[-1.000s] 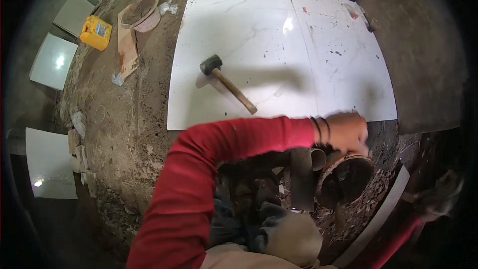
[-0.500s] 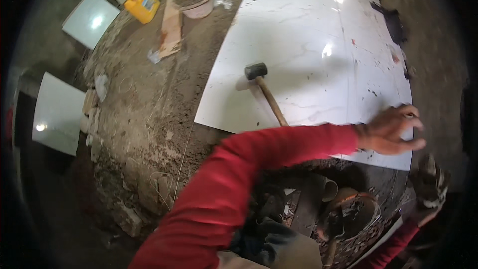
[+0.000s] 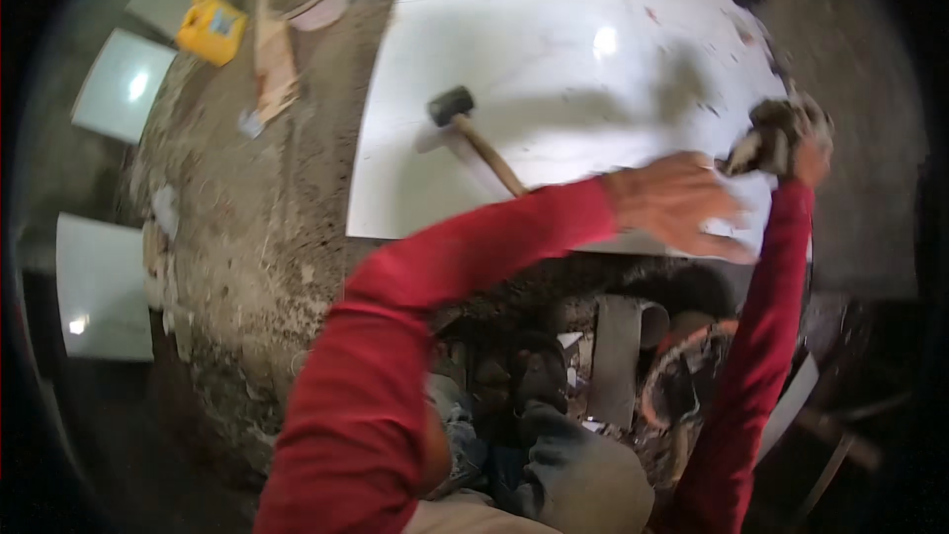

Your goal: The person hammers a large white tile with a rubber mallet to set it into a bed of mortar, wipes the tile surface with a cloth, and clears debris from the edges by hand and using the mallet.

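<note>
Although blur softens the outline, the crumpled rag-like bundle (image 3: 763, 141), grey-brown and stained, shows at the right edge of the white marbled tile surface (image 3: 539, 54), toward its near right corner; whether it touches the tiles cannot be told. The person's right hand (image 3: 813, 156) is closed around it. The left hand (image 3: 680, 206) reaches across above the near edge, fingers loosely spread, with nothing visible in its grasp.

The step in hand appears to be handling this bundle beside the tiles; the next move seems to call for a firm right grip and a left hand kept out of its way.

Between the left hand and the tiles' left edge lies a black-headed mallet (image 3: 475, 139), its wooden handle slanting toward the near edge. Below that edge sit a grey pipe (image 3: 654, 324) and an orange-rimmed bucket (image 3: 650, 396), partly hidden by the right sleeve.

Beyond the left edge, the rough earthen floor (image 3: 326, 129) carries a yellow jerrycan (image 3: 212, 30), a wooden plank (image 3: 276, 74) and a pinkish basin (image 3: 324, 14).
</note>
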Tool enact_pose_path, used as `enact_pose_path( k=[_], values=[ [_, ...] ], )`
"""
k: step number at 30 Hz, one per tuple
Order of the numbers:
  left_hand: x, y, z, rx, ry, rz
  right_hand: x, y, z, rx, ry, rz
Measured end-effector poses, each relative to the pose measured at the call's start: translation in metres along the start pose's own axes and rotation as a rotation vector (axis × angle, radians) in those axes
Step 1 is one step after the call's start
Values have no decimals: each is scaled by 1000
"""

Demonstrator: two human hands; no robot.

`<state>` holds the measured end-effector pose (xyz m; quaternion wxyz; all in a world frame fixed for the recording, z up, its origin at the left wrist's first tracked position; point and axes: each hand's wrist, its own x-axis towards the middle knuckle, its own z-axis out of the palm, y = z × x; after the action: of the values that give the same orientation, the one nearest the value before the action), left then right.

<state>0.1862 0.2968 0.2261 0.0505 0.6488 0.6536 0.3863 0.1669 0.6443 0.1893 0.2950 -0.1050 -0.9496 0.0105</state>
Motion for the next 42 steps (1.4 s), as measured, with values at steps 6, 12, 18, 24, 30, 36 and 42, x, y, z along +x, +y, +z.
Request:
enact_pose_path(
  k=[6,12,18,24,30,36,42],
  values=[
    [-193,-80,-5,375,580,-982,-56,-99,57,-109,-68,235],
    [-265,-140,-22,-60,961,-1394,-203,-399,74,634,-474,80],
    [-213,-121,-10,-702,1025,-1088,-206,-358,110,456,-516,166],
    [-193,-183,31,778,318,-747,-221,-257,10,612,-502,537],
    [-168,-225,25,849,214,-902,-181,-246,-92,686,-105,464],
    [-185,-279,8,875,394,-731,-226,-254,-21,646,-251,446],
    [-187,-297,0,701,748,-717,-198,-234,-45,374,-32,195]
  ],
)
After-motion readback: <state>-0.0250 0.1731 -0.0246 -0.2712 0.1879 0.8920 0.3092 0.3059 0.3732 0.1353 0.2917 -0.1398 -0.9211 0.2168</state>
